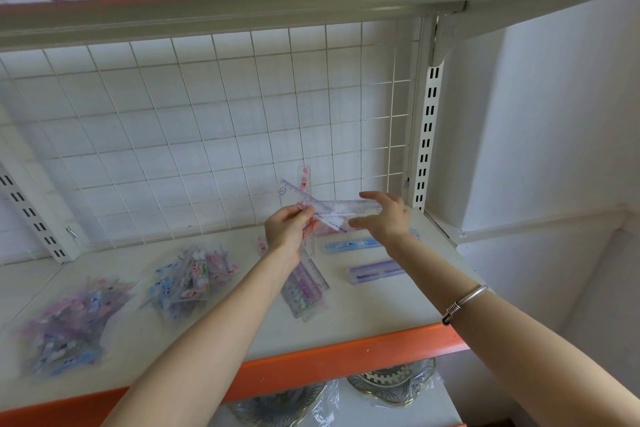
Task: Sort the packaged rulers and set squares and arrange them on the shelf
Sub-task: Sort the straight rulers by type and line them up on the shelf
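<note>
On the shelf (381, 308) I see a pile (65, 329) at 9 o'clock, a second pile (188, 279) right of it, a stack (304, 291) at centre and two rulers (375, 271) at 3. A fan (311, 199) sits at 12, before the grid (207, 135).

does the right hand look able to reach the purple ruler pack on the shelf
Probably, once it lets go of the clear ruler: the purple ruler pack lies uncovered on the shelf just below the right hand.
</note>
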{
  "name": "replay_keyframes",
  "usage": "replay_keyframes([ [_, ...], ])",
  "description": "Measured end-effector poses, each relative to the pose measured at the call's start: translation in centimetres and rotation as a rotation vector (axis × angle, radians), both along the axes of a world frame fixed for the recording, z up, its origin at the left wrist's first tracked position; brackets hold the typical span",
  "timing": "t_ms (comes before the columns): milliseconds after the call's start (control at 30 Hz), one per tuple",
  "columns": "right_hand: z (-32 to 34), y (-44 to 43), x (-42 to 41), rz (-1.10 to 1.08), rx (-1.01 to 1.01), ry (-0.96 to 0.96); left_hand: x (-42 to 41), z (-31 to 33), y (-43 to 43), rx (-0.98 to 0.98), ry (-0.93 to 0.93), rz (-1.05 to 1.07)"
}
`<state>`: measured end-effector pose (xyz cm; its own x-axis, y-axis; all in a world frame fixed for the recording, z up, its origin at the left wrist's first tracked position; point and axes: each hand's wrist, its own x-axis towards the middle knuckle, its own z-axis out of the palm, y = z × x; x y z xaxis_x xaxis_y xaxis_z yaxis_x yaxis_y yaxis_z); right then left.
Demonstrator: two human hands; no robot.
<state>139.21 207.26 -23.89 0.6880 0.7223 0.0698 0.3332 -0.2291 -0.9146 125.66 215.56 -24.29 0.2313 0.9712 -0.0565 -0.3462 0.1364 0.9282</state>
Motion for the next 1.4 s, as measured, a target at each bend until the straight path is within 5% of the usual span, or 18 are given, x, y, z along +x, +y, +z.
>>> replay_keyframes([
  [467, -1.2, -0.1, -0.3, 0.073, -0.117, -0.331, -0.2, 0.0, -0.4, -0.153, -0.071, 0.076],
  [1167, -1.0, -0.4, -0.8, 0.120, -0.092, -0.402, 0.3, -0.5, -0.7, -0.010, 0.067, -0.069],
  [1400, -0.8, -0.9, -0.4, 0.094, -0.122, -0.384, -1.1, 1.1, 0.4, -0.169, -0.028, 0.019],
])
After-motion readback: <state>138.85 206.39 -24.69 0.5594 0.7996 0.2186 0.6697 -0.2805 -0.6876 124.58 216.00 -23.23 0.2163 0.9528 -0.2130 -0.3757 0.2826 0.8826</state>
